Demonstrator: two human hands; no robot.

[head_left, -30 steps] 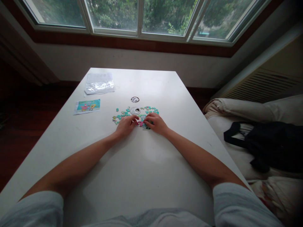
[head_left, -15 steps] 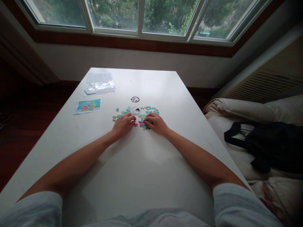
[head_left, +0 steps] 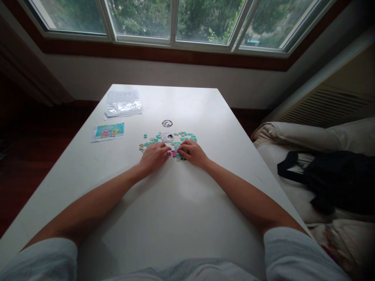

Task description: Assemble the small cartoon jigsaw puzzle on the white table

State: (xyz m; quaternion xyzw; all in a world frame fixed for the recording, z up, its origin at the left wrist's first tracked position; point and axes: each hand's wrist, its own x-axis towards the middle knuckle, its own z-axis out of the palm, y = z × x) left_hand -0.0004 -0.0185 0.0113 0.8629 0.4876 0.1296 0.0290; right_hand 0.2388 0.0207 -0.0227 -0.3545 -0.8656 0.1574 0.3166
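Observation:
My left hand (head_left: 154, 157) is closed, its fingertips on a pink jigsaw piece (head_left: 169, 153) beside a partly joined patch of jigsaw puzzle (head_left: 175, 154). From the right, my right hand (head_left: 193, 153) curls over that patch with thumb and fingers pinched at its edge. The hand hides part of the patch. Loose teal jigsaw pieces (head_left: 188, 136) lie beyond the right hand, and more mixed pieces (head_left: 145, 144) lie behind the left one. A round silvery lid (head_left: 167, 137) rests between the two groups.
On the white table (head_left: 175, 218) a second round disc (head_left: 167, 123) lies farther back. A colourful picture sheet (head_left: 108, 132) and a clear plastic bag with paper (head_left: 123, 103) are at the left. Dark clothing (head_left: 336, 179) lies on a pale sofa (head_left: 263, 156) at the right.
My left hand has shifted slightly right, bringing the pink piece closer to the joined patch. My right hand stays nearly in place.

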